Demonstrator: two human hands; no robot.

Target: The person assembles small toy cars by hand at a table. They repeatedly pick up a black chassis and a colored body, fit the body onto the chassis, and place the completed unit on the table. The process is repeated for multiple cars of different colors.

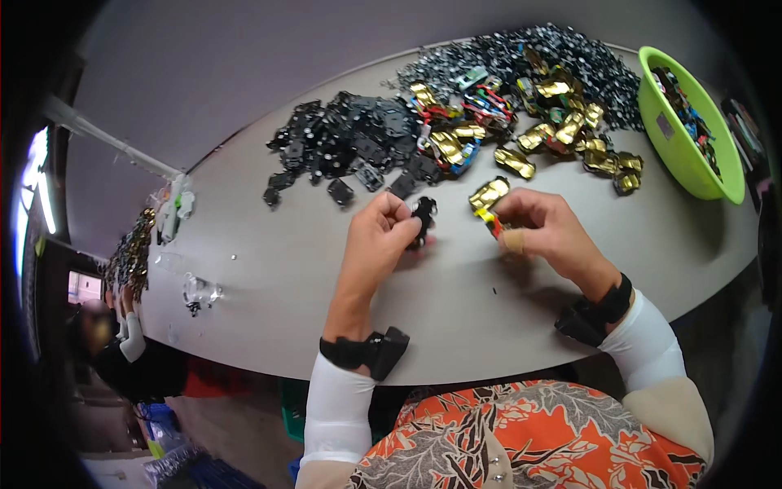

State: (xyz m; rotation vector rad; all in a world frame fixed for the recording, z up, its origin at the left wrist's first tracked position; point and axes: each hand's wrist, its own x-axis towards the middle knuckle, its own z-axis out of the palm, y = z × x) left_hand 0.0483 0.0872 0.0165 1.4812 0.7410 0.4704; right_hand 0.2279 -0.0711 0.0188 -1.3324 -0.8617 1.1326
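My left hand [380, 236] is closed, with a black toy car chassis [423, 220] pinched between thumb and fingers just above the table. A few inches to the right, my right hand [546, 232] grips a small yellow-and-red toy car part [490, 222], partly hidden by the fingers. Just beyond that part lies a gold toy car body [489, 194], apart from my fingertips as far as I can see. Further out are a heap of black chassis [350, 134] and a mixed heap of gold and coloured toy cars [533, 134].
Behind the cars spreads a mound of small dark and silvery parts [505, 61]. A tilted lime-green basin [680, 159] of car parts stands at the right. Clear plastic cups [198, 289] lie on the table [269, 253] at left. At the far left, another person [122, 334] reaches into a pile.
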